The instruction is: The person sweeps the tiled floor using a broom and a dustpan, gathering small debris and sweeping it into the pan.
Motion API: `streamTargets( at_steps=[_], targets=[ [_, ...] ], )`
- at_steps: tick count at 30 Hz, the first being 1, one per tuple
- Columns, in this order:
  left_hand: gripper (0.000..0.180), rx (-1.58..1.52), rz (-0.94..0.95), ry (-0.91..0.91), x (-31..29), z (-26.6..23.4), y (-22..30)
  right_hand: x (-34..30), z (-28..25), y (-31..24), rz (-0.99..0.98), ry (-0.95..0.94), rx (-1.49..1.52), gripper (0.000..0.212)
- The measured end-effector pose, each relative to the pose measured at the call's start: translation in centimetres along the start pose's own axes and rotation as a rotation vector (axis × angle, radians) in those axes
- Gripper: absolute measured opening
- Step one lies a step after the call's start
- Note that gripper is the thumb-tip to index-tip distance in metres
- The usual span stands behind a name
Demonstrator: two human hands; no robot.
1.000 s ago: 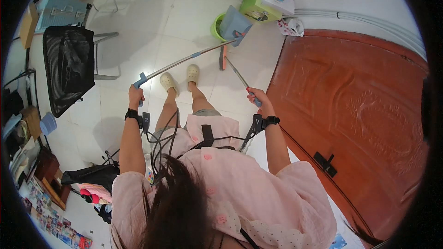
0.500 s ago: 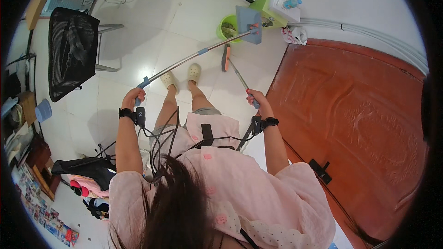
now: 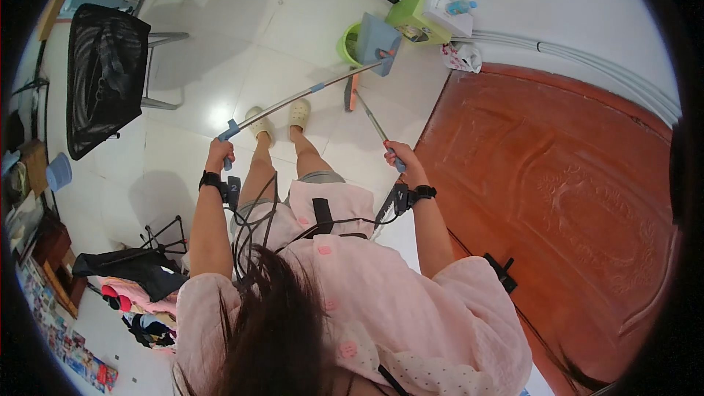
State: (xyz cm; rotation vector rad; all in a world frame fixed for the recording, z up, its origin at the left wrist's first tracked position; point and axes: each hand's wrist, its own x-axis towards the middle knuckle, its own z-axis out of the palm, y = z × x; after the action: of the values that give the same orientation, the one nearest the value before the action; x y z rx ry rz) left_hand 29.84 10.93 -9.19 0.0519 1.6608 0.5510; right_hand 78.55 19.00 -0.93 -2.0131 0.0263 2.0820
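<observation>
My left hand (image 3: 221, 154) is closed round the grip of a long-handled dustpan (image 3: 375, 35). Its metal pole slants away to the upper right, and the blue-grey pan hangs tilted over a round green bin (image 3: 345, 47), covering much of the bin's opening. What lies in the pan or bin cannot be made out. In my right hand (image 3: 405, 160), fingers wrapped round the shaft, is a broom (image 3: 374, 116). The broom's orange and dark head is beside the bin, just below the pan.
A light green box (image 3: 419, 20) stands against the wall behind the pan, beside a white patterned bag (image 3: 462, 56). To the right is a large red-brown door (image 3: 543, 176). A black mesh chair (image 3: 108, 81) stands at left. Cables hang between my wrists.
The pan has shifted left across the bin and now hides more of its opening. My left hand has turned slightly with the pole. The broom stays close beside the bin.
</observation>
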Motion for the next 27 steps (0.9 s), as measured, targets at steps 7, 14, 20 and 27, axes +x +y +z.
streamTargets(
  at_steps=[7, 14, 20, 27],
  targets=[
    [0.008, -0.044, -0.003, -0.013, -0.2, 0.6, 0.4, 0.2, 0.3, 0.2, 0.011, 0.021, -0.035, 0.013],
    [0.005, -0.179, -0.072, -0.102, 1.5, -0.9, -1.2, 0.7, 0.1, 0.3, 0.02, 0.036, -0.054, 0.013],
    [0.01, -0.285, -0.26, -0.177, -0.8, -2.9, 1.0, 1.3, -0.7, 0.5, 0.011, 0.03, -0.051, 0.013],
    [0.011, -0.293, -0.245, -0.164, -1.5, -3.0, 0.1, 1.5, -0.9, 0.5, -0.007, -0.04, -0.056, 0.015]
  ],
)
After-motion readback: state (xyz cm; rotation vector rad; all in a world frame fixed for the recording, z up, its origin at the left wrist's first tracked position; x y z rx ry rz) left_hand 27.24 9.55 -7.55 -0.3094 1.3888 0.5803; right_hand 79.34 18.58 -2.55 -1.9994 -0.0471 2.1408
